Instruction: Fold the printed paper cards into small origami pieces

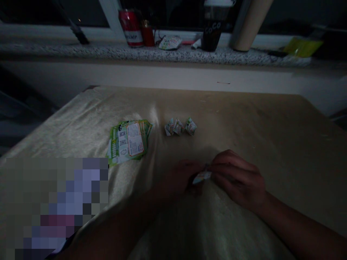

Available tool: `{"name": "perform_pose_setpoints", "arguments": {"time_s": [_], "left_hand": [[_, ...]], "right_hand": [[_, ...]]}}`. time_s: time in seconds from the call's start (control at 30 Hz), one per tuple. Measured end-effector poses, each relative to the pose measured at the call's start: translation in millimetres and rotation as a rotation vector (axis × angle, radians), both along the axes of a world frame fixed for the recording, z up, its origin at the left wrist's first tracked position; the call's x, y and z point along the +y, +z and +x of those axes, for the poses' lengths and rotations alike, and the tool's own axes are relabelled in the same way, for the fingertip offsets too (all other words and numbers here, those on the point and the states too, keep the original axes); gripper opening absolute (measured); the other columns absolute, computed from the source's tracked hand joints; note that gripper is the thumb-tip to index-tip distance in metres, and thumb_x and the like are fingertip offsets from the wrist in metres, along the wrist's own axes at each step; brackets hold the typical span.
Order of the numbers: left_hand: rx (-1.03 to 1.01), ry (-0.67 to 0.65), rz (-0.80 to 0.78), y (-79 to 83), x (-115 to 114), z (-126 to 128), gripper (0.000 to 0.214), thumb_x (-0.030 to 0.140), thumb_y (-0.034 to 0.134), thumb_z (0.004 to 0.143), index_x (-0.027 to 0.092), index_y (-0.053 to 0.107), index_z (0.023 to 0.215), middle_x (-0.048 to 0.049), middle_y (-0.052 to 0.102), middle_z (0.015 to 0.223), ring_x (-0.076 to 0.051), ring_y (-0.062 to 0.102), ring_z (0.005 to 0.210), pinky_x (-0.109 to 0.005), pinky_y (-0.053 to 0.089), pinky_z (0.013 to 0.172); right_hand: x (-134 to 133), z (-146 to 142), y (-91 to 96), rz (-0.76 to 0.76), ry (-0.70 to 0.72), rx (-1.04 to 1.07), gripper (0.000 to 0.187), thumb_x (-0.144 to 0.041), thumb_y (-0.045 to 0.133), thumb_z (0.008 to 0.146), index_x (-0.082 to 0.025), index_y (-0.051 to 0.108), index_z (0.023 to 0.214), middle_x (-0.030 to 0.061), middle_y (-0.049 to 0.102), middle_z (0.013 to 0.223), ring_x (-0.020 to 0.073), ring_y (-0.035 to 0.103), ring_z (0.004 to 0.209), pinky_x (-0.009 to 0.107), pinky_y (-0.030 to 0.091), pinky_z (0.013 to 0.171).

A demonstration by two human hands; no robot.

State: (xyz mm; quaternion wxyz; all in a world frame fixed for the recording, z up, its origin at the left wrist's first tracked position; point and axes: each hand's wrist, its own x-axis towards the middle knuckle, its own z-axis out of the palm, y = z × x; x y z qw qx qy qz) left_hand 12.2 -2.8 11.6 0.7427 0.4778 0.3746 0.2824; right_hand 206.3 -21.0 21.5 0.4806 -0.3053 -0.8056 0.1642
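Between my two hands is a small folded piece of printed paper (202,177), pale with coloured print. My left hand (187,177) pinches it from the left, its fingers dark and partly in shadow. From the right, my right hand (238,177) closes its fingertips on the paper's other end. Beyond my hands stand several small folded paper shapes (178,127) in a row on the cloth. To their left lies a loose stack of green and white printed leaflets (130,141), slightly fanned.
A beige cloth covers the table (257,126). On the speckled windowsill (97,52) behind it stand a red can (130,29), a red bottle (148,34), a dark CoCo cup (213,30), a cardboard tube (251,25) and a yellow packet (303,47). A pixelated patch hides the lower left.
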Motion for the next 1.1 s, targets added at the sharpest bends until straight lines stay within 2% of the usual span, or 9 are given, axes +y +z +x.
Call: {"name": "perform_pose_setpoints", "arguments": {"time_s": [0.07, 0.13, 0.2, 0.3, 0.47, 0.63, 0.8, 0.97, 1.1], "left_hand": [[0.057, 0.083, 0.123, -3.1, -2, -1, 0.033, 0.039, 0.050, 0.092, 0.018, 0.056, 0.067, 0.0026, 0.051, 0.057, -0.013, 0.049, 0.055, -0.027, 0.040, 0.056], [0.122, 0.147, 0.343, -3.5, -4, -2, 0.010, 0.025, 0.055, 0.087, 0.018, 0.063, 0.086, 0.0012, 0.061, 0.074, -0.015, 0.057, 0.071, -0.027, 0.044, 0.067], [0.166, 0.150, 0.587, -0.3, -7, -3, 0.022, 0.015, 0.057, 0.079, 0.019, 0.065, 0.100, -0.0013, 0.067, 0.091, -0.017, 0.062, 0.086, -0.028, 0.047, 0.077], [0.178, 0.182, 0.764, 6.4, -9, -3, 0.018, 0.016, 0.063, 0.080, 0.018, 0.065, 0.097, -0.0026, 0.066, 0.090, -0.017, 0.063, 0.083, -0.029, 0.049, 0.075], [0.222, 0.238, 0.850, 7.0, -5, -2, 0.008, 0.026, 0.070, 0.086, 0.018, 0.069, 0.087, -0.0024, 0.066, 0.082, -0.015, 0.063, 0.075, -0.027, 0.049, 0.070], [0.259, 0.115, 1.035, 6.1, 4, -10, 0.011, 0.027, 0.067, 0.089, 0.017, 0.070, 0.086, -0.0040, 0.070, 0.080, -0.014, 0.065, 0.071, -0.025, 0.049, 0.066], [0.419, -0.043, 1.181, 11.3, 7, -19, 0.020, 0.031, 0.062, 0.092, 0.017, 0.070, 0.080, -0.0020, 0.068, 0.068, -0.013, 0.060, 0.061, -0.025, 0.042, 0.060], [0.423, -0.121, 1.167, 11.4, 6, -22, 0.022, 0.031, 0.060, 0.094, 0.017, 0.066, 0.079, 0.0012, 0.064, 0.064, -0.011, 0.054, 0.056, -0.024, 0.036, 0.058], [0.367, -0.183, 1.223, 11.0, 6, -22, 0.022, 0.025, 0.058, 0.092, 0.016, 0.061, 0.073, 0.0028, 0.057, 0.060, -0.010, 0.049, 0.054, -0.024, 0.032, 0.056]], "right_hand": [[-2, 0, 0.4, -0.097, -0.031, 0.029, 0.023, -0.007, 0.069, 0.089, -0.021, 0.075, 0.105, 0.0061, 0.068, 0.087, 0.0179, 0.066, 0.075, 0.030, 0.054, 0.061], [-4, 0, 0.9, -0.169, -0.053, 0.053, 0.019, -0.008, 0.069, 0.089, -0.022, 0.075, 0.101, 0.0052, 0.068, 0.086, 0.0166, 0.067, 0.074, 0.029, 0.054, 0.061], [-5, -1, 1.1, -0.210, -0.065, 0.065, 0.016, -0.009, 0.069, 0.089, -0.021, 0.075, 0.097, 0.0044, 0.068, 0.086, 0.0158, 0.067, 0.073, 0.028, 0.054, 0.061], [-5, -1, 0.3, -0.242, -0.065, 0.058, 0.011, -0.011, 0.069, 0.089, -0.020, 0.074, 0.093, 0.0044, 0.068, 0.085, 0.0156, 0.067, 0.072, 0.028, 0.053, 0.061], [-5, -1, -2.4, -0.285, -0.065, 0.038, 0.007, -0.014, 0.068, 0.090, -0.019, 0.072, 0.088, 0.0040, 0.066, 0.081, 0.0153, 0.066, 0.069, 0.027, 0.052, 0.057], [-6, 0, -1.8, -0.324, -0.042, -0.026, 0.009, -0.014, 0.066, 0.090, -0.019, 0.070, 0.083, 0.0055, 0.066, 0.082, 0.0164, 0.065, 0.070, 0.027, 0.051, 0.057], [-4, 2, 0.9, -0.310, 0.045, -0.109, 0.009, -0.012, 0.064, 0.089, -0.018, 0.070, 0.086, 0.0054, 0.066, 0.080, 0.0154, 0.062, 0.068, 0.027, 0.050, 0.057], [-3, -1, 2.6, -0.234, 0.086, -0.092, 0.005, -0.013, 0.066, 0.086, -0.017, 0.068, 0.084, 0.0049, 0.065, 0.076, 0.0149, 0.059, 0.064, 0.027, 0.046, 0.055], [-4, -1, 0.9, -0.307, 0.116, -0.048, 0.008, -0.010, 0.067, 0.083, -0.018, 0.068, 0.084, 0.0050, 0.066, 0.079, 0.0155, 0.061, 0.067, 0.028, 0.048, 0.057]]}}
